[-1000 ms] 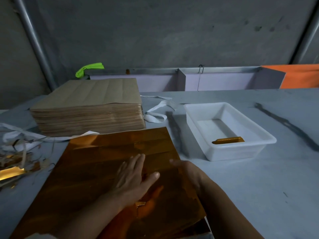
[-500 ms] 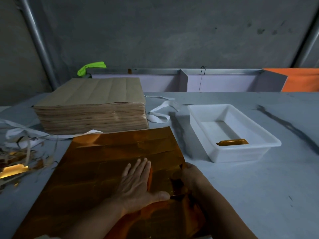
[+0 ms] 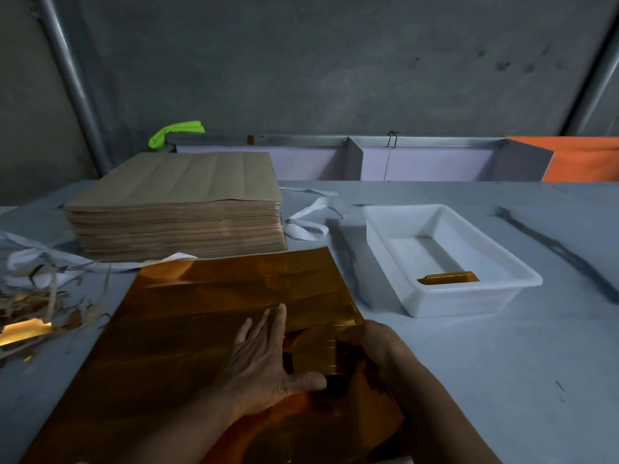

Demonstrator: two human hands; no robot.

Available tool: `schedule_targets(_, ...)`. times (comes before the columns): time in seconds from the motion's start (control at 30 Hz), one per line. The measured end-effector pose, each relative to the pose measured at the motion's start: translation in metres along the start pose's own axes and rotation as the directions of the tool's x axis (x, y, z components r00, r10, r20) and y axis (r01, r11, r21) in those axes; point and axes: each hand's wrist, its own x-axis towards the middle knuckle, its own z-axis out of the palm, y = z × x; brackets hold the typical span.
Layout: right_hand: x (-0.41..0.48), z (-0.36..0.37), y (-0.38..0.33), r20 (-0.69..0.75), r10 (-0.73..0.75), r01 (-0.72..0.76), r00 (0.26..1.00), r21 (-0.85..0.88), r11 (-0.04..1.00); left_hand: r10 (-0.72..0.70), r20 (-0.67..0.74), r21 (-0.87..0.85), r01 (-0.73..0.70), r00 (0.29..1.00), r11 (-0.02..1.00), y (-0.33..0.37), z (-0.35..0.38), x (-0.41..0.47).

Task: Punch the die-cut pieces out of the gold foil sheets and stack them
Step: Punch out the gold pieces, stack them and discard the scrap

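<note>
Right now the punching step is in hand, at the near right edge of the gold foil sheet [image 3: 207, 329], which lies flat on the grey table [image 3: 485, 380] in front of the person, its far edge just beside a thick stack of brown sheets [image 3: 177, 209]. The left hand [image 3: 264, 360] presses down on the foil with its 4 fingers straight and close together and the thumb spread out to the right, pinning the sheet. The right hand [image 3: 371, 343] has its fingers curled round a die-cut piece [image 3: 318, 343] that stands slightly raised from the sheet between the 2 hands; whether the fingertips pinch it from below cannot be told, since they are hidden. A white tray [image 3: 462, 301] sits well apart to the right, and 1 small gold stack [image 3: 449, 277] lies in it, so the task looks early. Torn scrap [image 3: 30, 313] is heaped at the left. The next move seems to call for pulling the piece free along its cut line while the left hand holds the thin foil taut against tearing, then carrying it across to the tray and setting it squarely on the gold stack.
</note>
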Motion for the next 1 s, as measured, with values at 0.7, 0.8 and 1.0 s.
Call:
schedule_targets(0.7,0.001,-0.011,0.007,0.293,-0.019,-0.147,0.956,0.532,0.834,-0.01,0.001,-0.024,0.01,1.0,1.0,-0.006,0.005,0.005)
schedule_targets(0.8,-0.004,-0.011,0.007,0.334,-0.048,-0.148,0.941,0.538,0.83,-0.021,-0.002,-0.017,0.021,1.0,1.0,-0.007,0.006,0.007)
schedule_targets(1.0,-0.007,-0.012,0.007,0.21,-0.081,-0.047,0.974,0.542,0.839,-0.001,-0.028,0.018,0.001,1.0,1.0,-0.006,0.008,0.007)
